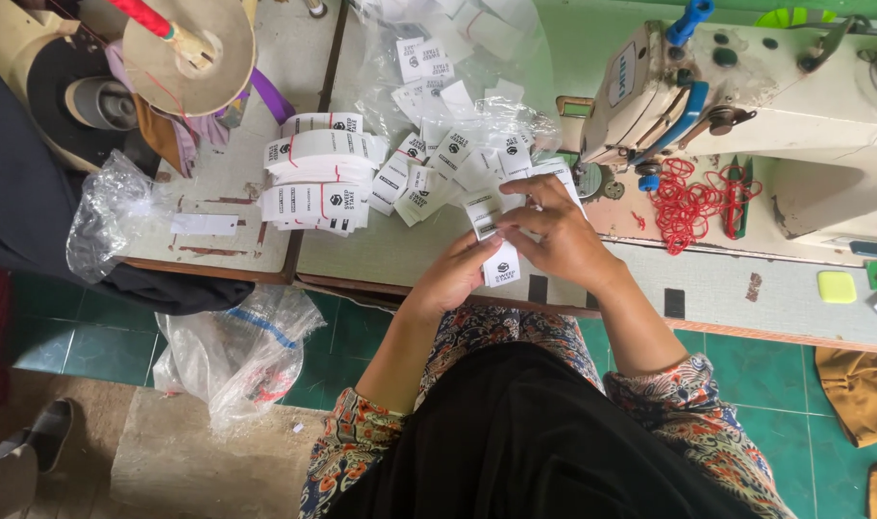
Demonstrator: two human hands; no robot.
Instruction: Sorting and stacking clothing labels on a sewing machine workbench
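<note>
L hand [455, 274] & R hand [554, 231] both pinch small white woven label stack [493, 240]; long axis runs away from body; loose white labels pile [429, 178] just beyond, nearer L.

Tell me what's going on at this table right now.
A person seated at a sewing table holds a small stack of white fabric labels in both hands, left hand below, right hand on top. More loose labels and banded bundles lie ahead. A sewing machine stands to the right, beside tangled red thread.
</note>
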